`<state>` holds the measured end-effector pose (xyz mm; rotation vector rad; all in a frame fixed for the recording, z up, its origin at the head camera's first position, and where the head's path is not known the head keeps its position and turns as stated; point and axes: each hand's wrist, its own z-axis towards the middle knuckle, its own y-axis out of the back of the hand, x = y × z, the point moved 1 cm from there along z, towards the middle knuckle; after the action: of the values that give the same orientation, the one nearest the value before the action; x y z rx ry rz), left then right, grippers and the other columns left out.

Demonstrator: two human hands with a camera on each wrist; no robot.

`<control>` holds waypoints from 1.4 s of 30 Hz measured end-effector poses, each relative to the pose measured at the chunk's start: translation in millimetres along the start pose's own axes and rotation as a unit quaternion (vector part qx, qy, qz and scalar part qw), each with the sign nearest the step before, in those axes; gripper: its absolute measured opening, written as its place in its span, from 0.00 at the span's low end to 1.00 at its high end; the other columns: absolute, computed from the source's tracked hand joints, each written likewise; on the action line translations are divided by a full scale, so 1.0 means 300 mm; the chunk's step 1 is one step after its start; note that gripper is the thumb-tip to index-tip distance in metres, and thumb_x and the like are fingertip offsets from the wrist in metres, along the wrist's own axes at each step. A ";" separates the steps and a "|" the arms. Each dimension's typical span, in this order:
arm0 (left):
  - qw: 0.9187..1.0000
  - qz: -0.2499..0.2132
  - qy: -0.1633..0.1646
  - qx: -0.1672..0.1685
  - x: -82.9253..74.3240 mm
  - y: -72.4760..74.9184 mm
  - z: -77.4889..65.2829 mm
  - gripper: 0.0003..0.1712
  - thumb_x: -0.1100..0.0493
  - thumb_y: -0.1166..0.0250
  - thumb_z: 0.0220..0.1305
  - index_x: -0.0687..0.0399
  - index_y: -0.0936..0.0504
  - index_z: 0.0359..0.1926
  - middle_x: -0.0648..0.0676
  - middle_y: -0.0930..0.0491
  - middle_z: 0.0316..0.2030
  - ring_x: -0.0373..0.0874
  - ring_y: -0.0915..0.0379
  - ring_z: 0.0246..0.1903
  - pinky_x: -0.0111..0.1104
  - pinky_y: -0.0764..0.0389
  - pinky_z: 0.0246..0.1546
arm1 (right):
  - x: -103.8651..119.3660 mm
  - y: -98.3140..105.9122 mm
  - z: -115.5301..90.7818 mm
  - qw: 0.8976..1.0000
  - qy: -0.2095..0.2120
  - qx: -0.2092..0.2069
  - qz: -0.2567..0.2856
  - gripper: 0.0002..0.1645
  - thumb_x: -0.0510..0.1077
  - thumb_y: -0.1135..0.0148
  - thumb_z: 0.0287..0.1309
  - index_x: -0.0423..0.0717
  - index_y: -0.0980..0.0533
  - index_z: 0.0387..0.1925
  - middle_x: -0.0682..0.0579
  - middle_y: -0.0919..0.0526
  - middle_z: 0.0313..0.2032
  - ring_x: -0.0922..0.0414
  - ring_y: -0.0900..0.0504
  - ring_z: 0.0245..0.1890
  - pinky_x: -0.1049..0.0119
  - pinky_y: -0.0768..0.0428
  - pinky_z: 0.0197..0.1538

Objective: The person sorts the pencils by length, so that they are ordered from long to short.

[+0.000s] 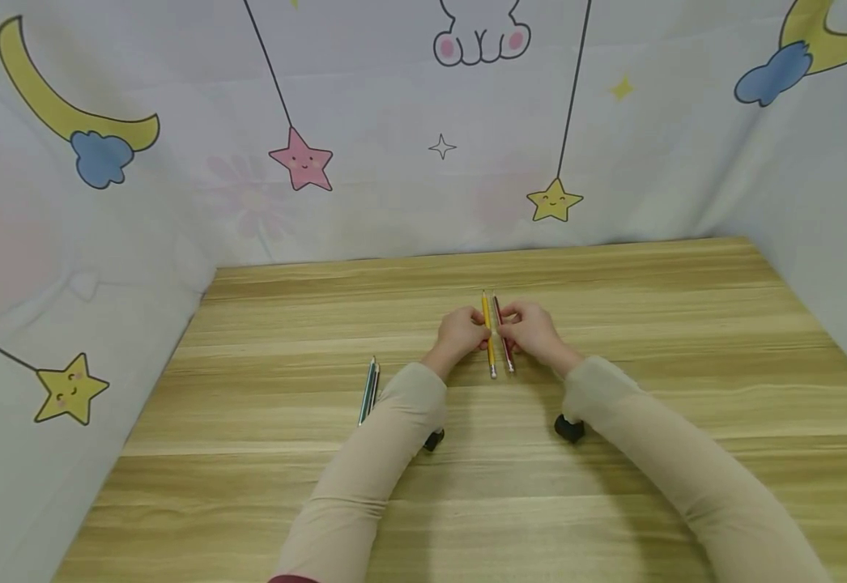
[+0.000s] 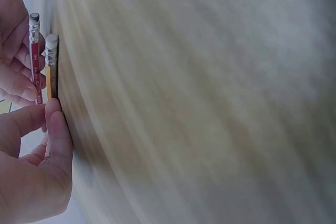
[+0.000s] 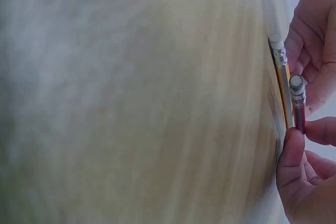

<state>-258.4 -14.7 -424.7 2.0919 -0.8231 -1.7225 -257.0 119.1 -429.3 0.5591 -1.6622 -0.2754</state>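
Near the middle of the table, a yellow pencil (image 1: 491,356) and a dark red pencil (image 1: 508,354) lie side by side, white eraser ends toward the person. My left hand (image 1: 461,334) pinches the yellow pencil between thumb and fingers from its left side. From the right, my right hand (image 1: 533,330) pinches the dark red pencil. In the left wrist view the yellow pencil (image 2: 51,64) sits low against the table, with the red pencil (image 2: 35,61) behind it. The right wrist view shows the red pencil's eraser end (image 3: 297,93) between thumb and finger.
Two dark green pencils (image 1: 368,393) lie together left of the hands, partly behind the left sleeve (image 1: 387,437). The wooden table (image 1: 285,316) meets a patterned cloth wall (image 1: 394,210) at its back and sides. Black wrist devices (image 1: 569,428) hang under both cuffs.
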 end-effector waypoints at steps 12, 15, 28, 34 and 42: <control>1.000 0.009 0.000 0.000 0.003 -0.001 0.008 0.11 0.64 0.40 0.52 0.62 0.26 0.39 0.54 0.20 0.25 0.33 0.28 0.15 0.19 0.30 0.15 | 0.005 -0.009 0.017 0.999 -0.015 0.008 -0.048 0.19 0.35 0.45 0.50 0.35 0.30 0.46 0.42 0.20 0.30 0.64 0.28 0.14 0.74 0.28 0.17; 1.000 0.012 -0.004 -0.001 0.004 -0.002 0.007 0.11 0.64 0.40 0.52 0.62 0.26 0.38 0.55 0.20 0.25 0.33 0.29 0.15 0.19 0.31 0.14 | 0.014 -0.013 0.017 0.997 -0.011 0.005 -0.075 0.18 0.34 0.44 0.49 0.34 0.29 0.44 0.41 0.19 0.30 0.63 0.27 0.15 0.75 0.28 0.18; 1.000 0.015 -0.003 -0.007 0.004 -0.006 0.012 0.11 0.64 0.39 0.52 0.62 0.26 0.38 0.55 0.20 0.25 0.34 0.29 0.15 0.19 0.30 0.15 | 0.030 -0.017 0.012 0.995 -0.014 0.011 -0.094 0.18 0.35 0.42 0.50 0.33 0.30 0.45 0.48 0.23 0.20 0.63 0.28 0.12 0.75 0.28 0.17; 1.000 0.017 -0.003 -0.010 0.003 -0.004 0.010 0.11 0.64 0.39 0.52 0.61 0.25 0.38 0.55 0.20 0.25 0.34 0.28 0.16 0.19 0.30 0.15 | 0.022 -0.018 0.012 0.996 -0.019 0.010 -0.081 0.18 0.35 0.41 0.50 0.33 0.30 0.44 0.46 0.22 0.23 0.64 0.27 0.13 0.74 0.26 0.18; 1.000 0.018 0.012 -0.005 0.001 -0.007 0.018 0.12 0.64 0.39 0.52 0.61 0.25 0.40 0.55 0.19 0.27 0.38 0.23 0.20 0.21 0.26 0.18 | 0.027 -0.019 0.002 0.997 -0.027 0.013 -0.069 0.19 0.35 0.41 0.50 0.33 0.30 0.45 0.48 0.23 0.21 0.63 0.27 0.13 0.73 0.25 0.19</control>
<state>-263.1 -12.7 -427.4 2.0738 -0.8393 -1.6767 -257.1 110.2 -425.2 0.6934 -1.6843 -0.3724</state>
